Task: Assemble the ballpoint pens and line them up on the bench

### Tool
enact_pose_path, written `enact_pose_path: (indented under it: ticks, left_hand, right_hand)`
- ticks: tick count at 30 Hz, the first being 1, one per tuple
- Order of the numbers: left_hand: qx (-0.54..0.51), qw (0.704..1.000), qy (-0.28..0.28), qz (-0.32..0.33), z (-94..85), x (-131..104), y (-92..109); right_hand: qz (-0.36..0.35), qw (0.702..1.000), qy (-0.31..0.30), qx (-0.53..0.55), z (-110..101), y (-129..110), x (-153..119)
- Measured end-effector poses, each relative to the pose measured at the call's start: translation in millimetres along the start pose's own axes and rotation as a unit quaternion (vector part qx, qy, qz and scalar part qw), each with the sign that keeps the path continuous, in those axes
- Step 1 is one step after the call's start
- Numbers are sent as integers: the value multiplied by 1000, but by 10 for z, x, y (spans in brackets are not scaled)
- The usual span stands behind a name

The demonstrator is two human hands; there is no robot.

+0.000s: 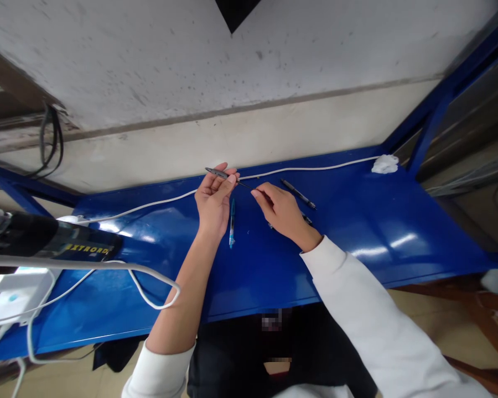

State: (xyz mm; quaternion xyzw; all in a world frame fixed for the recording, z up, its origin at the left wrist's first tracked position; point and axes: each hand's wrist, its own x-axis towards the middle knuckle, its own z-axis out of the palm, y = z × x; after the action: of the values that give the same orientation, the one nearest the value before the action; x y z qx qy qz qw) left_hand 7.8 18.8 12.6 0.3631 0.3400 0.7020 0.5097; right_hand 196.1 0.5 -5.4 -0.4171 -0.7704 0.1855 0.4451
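Note:
Above the back part of the blue table, my left hand (214, 202) grips a dark grey pen barrel (218, 173), its tapered end pointing up and left. A thin dark rod (244, 184) runs from the barrel's other end to my right hand (280, 213), which pinches its tip between thumb and finger. On the table beside my left hand lies a blue pen (232, 224). A black pen (297, 193) rests behind my right hand. Another dark item (306, 219) lies mostly hidden under that hand.
A white cable (315, 168) crosses the back of the blue table (257, 276) to a crumpled white bag (385, 164). At the left are a black cylindrical object (62, 235), a white box (19, 296) and looping white cables. A wall stands behind.

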Motion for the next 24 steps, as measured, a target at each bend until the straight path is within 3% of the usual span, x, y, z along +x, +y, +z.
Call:
enact_pose_path:
  ticks: [4, 10, 16, 24]
  left_hand:
    - [32, 999, -22, 14, 33, -27, -12]
    - [93, 993, -65, 15, 94, -97, -36]
    - [130, 986, -100, -21, 114, -148, -76]
    - [133, 986, -99, -18, 91, -151, -80]
  right_hand:
    - [22, 1000, -5, 21, 34, 17, -4]
    - [29, 996, 43, 72, 88, 55, 0]
    - [24, 994, 59, 88, 111, 76, 5]
    - [8, 994, 45, 96, 66, 66, 10]
